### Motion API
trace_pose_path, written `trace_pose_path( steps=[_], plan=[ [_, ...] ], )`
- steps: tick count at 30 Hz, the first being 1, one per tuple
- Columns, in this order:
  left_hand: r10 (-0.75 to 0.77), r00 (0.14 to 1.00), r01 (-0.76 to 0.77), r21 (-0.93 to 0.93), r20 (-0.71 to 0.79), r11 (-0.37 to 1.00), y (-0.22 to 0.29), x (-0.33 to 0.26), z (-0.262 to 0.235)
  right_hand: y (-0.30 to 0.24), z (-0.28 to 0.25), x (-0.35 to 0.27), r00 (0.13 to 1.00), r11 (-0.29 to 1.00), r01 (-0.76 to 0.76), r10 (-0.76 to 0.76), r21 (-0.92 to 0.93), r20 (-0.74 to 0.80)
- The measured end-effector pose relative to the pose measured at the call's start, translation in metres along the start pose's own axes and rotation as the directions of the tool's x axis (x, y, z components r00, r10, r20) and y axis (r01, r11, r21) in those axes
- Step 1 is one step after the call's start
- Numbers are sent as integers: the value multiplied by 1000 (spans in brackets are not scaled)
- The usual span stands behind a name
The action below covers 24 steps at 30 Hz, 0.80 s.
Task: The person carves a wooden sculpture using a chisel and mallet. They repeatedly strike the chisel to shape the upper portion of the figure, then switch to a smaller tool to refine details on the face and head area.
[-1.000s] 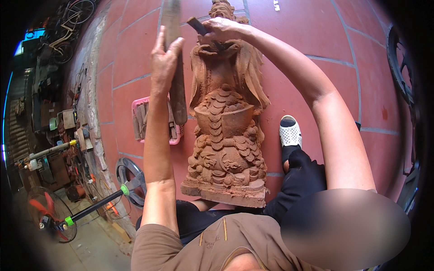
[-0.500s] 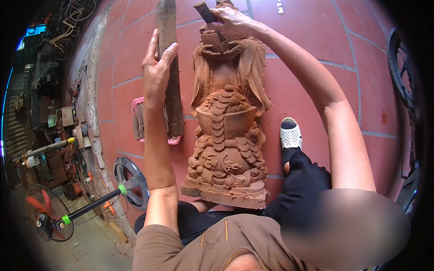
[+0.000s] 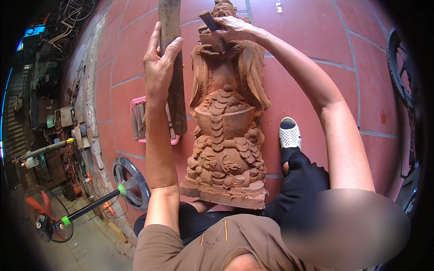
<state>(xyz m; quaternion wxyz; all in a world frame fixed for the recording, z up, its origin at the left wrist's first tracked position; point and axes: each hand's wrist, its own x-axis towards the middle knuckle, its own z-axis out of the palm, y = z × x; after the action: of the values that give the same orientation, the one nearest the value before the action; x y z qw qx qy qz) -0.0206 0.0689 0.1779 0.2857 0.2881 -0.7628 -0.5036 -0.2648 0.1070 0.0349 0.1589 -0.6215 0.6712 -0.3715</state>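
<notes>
A reddish-brown carved wooden statue (image 3: 224, 122) lies on its back in front of me, with its smiling head (image 3: 224, 8) at the far end. Carved coins, a bowl shape and draped sleeves cover its front. At its upper part, my right hand (image 3: 233, 28) is closed round a chisel (image 3: 209, 21), whose dark handle leans left. The chisel's lower end meets the carving near the sleeves; its tip is hard to make out. My left hand (image 3: 158, 67) grips a long, thick wooden bat (image 3: 177, 95) left of the statue, thumb across it, some fingers hidden behind.
A pink tray (image 3: 134, 108) with several wooden-handled tools stands on the red tiled floor (image 3: 312, 86), partly behind my left forearm. A fan (image 3: 47, 212) on a black pole lies at the left. My white shoe (image 3: 290, 135) is right of the statue. A wheel (image 3: 400, 63) stands far right.
My right hand and the chisel have shifted slightly toward me, uncovering the statue's head. My left hand has moved a little farther away with the bat.
</notes>
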Motion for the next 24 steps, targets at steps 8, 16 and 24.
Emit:
trace_pose_path(
  steps=[8, 16, 24],
  plan=[
    [47, 995, -55, 103, 83, 993, -18, 3, 7, -5, 6, 4, 999, 999, 29, -30, 29, 37],
    [-27, 998, 21, 110, 62, 994, -14, 4, -4, -13, 6, 2, 998, 997, 28, -23, -65, 63],
    [-104, 978, 64, 213, 180, 975, -20, 8, -3, -12, 1, 0, 998, 1000, 0, 1, -24, 70]
  ],
)
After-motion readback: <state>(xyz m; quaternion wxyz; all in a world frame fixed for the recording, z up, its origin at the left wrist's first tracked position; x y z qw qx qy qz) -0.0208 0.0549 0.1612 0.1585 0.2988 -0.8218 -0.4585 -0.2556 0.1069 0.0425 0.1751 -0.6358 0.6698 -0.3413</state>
